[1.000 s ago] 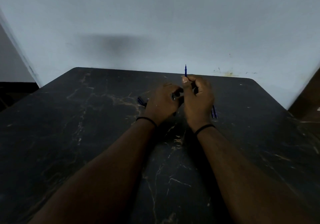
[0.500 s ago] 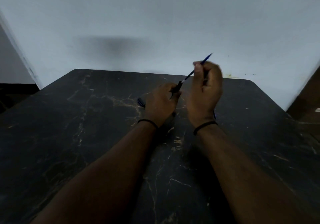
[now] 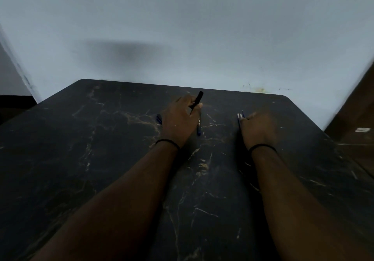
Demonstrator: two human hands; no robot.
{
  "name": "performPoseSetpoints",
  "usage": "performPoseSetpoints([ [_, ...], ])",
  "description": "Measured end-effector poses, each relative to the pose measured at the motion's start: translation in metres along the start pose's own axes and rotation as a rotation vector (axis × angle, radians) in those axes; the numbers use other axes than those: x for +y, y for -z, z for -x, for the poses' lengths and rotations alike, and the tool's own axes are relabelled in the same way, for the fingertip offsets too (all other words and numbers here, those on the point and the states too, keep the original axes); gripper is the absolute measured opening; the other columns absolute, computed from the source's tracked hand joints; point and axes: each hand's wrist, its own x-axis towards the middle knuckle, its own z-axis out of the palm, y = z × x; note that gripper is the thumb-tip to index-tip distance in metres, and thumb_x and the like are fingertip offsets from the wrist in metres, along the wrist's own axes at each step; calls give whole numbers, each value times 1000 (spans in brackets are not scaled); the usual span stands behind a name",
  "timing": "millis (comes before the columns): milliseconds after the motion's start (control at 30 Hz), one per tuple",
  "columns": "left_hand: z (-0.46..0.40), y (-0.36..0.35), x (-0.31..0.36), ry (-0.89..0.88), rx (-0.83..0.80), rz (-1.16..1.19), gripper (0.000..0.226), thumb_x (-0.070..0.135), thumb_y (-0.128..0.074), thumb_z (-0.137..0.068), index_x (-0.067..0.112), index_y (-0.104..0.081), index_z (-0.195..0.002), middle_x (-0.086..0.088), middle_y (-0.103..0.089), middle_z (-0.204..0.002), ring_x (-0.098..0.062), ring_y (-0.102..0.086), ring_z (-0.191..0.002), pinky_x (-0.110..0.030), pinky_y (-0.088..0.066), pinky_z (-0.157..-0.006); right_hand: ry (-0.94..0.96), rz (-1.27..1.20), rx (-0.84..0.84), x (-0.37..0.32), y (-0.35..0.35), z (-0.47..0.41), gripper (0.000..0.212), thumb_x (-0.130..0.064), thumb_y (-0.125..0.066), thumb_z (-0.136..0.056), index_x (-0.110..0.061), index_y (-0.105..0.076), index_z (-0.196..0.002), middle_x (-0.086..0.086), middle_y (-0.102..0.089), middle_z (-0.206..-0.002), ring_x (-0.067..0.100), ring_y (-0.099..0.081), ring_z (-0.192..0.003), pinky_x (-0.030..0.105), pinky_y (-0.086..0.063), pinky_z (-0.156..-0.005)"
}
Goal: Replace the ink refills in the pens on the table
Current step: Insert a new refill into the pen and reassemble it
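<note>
My left hand (image 3: 180, 119) grips a black pen barrel (image 3: 197, 101) that points up and away over the dark marble table (image 3: 101, 159). A blue pen (image 3: 199, 126) lies on the table just right of that hand. Another blue pen part (image 3: 159, 118) peeks out to the hand's left. My right hand (image 3: 258, 128) rests low on the table with its fingers curled at a small bundle of thin blue refills (image 3: 240, 117) with pale ends. Whether it still grips the refill it pulled out is hidden by the fingers.
A pale wall (image 3: 182, 38) stands right behind the table's far edge. A brown wooden piece (image 3: 356, 123) stands past the table's right edge. The table's near half carries only my two forearms.
My right hand has drawn the blue refill out of the barrel and swung right and down to the refills on the table. The left hand kept the black barrel and tilted it up.
</note>
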Motion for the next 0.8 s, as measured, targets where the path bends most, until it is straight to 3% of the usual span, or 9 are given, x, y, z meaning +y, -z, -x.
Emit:
performPoseSetpoints([
  [233, -1, 3, 1, 29, -5, 21, 10, 38, -61, -90, 29, -64, -96, 13, -60, -91, -9, -61, -83, -35, -56, -76, 6, 40, -24, -4, -4, 1, 33, -35, -60, -96, -4, -71, -102, 20, -68, -111, 40, -64, -105, 39, -50, -86],
  [433, -2, 3, 0, 11, 17, 33, 10, 35, -63, -91, 27, -64, -96, 17, -54, -87, -7, -58, -81, -30, -54, -74, 73, 40, -62, -19, -10, 7, 35, -36, -59, -98, -6, -72, -110, 16, -70, -113, 36, -65, -105, 35, -52, -86],
  [700, -3, 2, -2, 9, 28, 17, 11, 37, -62, -90, 28, -65, -96, 18, -56, -87, -3, -57, -80, -21, -47, -68, 146, 5, -90, -38, -21, 15, 34, -38, -58, -97, -10, -75, -105, 14, -72, -105, 32, -67, -97, 32, -52, -80],
  [800, -3, 3, -1, 18, 25, 20, 12, 35, -63, -90, 26, -66, -97, 15, -60, -89, -6, -59, -81, -24, -50, -70, 141, -7, -82, -39, -20, 17, 30, -36, -60, -95, -11, -75, -103, 13, -72, -103, 32, -68, -95, 33, -53, -79],
])
